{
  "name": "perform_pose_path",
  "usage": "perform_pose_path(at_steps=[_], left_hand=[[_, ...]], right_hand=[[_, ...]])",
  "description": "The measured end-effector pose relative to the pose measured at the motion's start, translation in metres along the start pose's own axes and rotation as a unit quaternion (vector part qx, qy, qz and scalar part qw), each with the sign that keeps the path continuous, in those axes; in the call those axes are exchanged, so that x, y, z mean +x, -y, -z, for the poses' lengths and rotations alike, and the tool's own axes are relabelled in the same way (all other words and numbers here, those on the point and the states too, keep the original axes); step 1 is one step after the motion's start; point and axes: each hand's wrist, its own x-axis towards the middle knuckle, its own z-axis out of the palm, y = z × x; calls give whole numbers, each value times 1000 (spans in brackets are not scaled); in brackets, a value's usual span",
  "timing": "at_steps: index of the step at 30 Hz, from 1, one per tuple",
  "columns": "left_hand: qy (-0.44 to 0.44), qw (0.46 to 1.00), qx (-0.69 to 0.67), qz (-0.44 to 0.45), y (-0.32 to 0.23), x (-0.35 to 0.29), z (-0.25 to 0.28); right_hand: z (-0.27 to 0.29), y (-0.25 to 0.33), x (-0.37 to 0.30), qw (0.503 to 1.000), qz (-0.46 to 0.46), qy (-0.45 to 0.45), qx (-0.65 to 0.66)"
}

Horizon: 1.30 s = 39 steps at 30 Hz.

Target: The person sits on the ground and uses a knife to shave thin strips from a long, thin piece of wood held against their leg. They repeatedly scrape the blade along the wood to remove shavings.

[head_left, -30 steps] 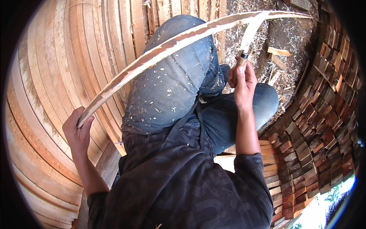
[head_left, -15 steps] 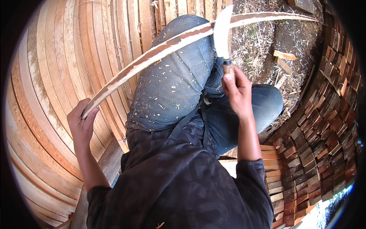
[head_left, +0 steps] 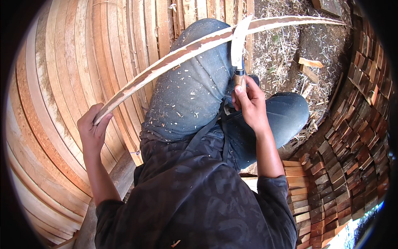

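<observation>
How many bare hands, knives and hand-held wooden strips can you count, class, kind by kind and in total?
Bare hands: 2 (left hand, right hand)
Curved, silver-bladed knife with a brown handle: 1
Long, narrow, brown-and-pale wooden strip: 1
Total: 4

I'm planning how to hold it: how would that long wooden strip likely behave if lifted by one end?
The wooden strip is probably light for its length: the left hand grips its slim end. Being long and narrow, it may flex somewhat. Its ragged edges suggest it could splinter.
</observation>
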Motion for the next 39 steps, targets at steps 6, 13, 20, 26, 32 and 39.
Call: perform_pose_path(at_steps=[6, 13, 20, 26, 32, 39], left_hand=[[6, 1000, 4, 13, -3, 1, 1], [-9, 1000, 10, 0, -2, -2, 1], [-10, 1000, 19, -8, 1, 0, -1], [-21, 999, 12, -23, 1, -1, -2], [-19, 999, 12, -25, 0, -1, 1], [-11, 999, 3, -35, -2, 2, 1]], right_hand=[[3, -2, 2, 990, 70, 57, -111], [-4, 1, -2, 999, 19, -33, 8], [8, -4, -3, 998, 42, -47, -6], [15, -1, 4, 993, 56, -66, 80], [5, -3, -2, 999, 38, 6, -23], [15, 1, 7, 994, 86, 2, -64]])
